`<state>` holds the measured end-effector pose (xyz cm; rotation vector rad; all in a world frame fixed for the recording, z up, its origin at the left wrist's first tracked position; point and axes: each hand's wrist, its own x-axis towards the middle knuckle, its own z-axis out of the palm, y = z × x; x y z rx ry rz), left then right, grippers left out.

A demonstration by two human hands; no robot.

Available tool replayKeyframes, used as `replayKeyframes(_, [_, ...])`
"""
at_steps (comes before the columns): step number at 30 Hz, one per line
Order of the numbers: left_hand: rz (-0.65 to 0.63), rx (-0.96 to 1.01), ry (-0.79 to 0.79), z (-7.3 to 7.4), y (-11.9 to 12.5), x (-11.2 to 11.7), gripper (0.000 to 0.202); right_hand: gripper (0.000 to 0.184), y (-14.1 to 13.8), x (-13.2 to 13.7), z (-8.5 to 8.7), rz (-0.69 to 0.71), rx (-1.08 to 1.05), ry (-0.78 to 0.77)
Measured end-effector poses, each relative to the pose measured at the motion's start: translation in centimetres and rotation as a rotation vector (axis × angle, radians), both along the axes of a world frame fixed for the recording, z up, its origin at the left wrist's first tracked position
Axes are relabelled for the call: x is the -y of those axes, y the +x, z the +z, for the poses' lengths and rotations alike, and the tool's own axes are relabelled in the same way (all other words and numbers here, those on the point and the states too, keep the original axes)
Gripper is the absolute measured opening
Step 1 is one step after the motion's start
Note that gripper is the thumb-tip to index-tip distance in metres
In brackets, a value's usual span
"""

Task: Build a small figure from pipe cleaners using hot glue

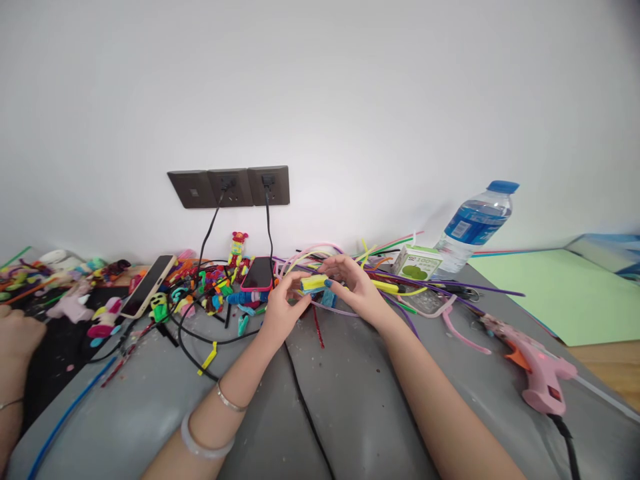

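My left hand [281, 305] and my right hand [353, 287] meet over the grey cloth [350, 393], both pinching a small yellow and blue fuzzy piece [315, 284]. The fingers of each hand are curled onto it. A lilac pipe cleaner [334, 311] trails beneath the piece and a blue fuzzy bit [329, 298] sits just under my right fingers. Two bracelets ring my left wrist [215, 427].
Loose pipe cleaners [400, 280] and small colourful figures [210, 287] crowd the back. Two phones [148, 285] [258, 273] charge from wall sockets [230, 187]. A pink glue gun [535, 367] lies right, near a water bottle [475, 227] and green box [417, 261]. Another person's hand [15, 333] is far left.
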<state>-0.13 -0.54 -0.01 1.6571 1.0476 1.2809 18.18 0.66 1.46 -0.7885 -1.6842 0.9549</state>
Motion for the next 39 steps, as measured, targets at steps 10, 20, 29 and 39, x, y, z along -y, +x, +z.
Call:
replayKeyframes(10, [-0.001,-0.022,0.031,-0.2,0.0,0.0,0.031,0.021,-0.1,0.2,0.4,-0.012,0.047,0.020])
replayKeyframes(20, [-0.093,-0.076,0.049,0.0,-0.1,0.3,0.037,0.029,1.2,-1.1,-0.1,-0.337,-0.266,0.031])
replayKeyframes(29, [-0.223,-0.142,0.049,-0.5,0.0,0.6,0.043,0.030,1.5,-1.2,-0.3,-0.461,-0.297,0.060])
replayKeyframes(39, [-0.374,-0.452,0.105,0.4,0.4,1.7,0.052,0.028,1.7,-1.4,-0.3,-0.485,-0.333,0.055])
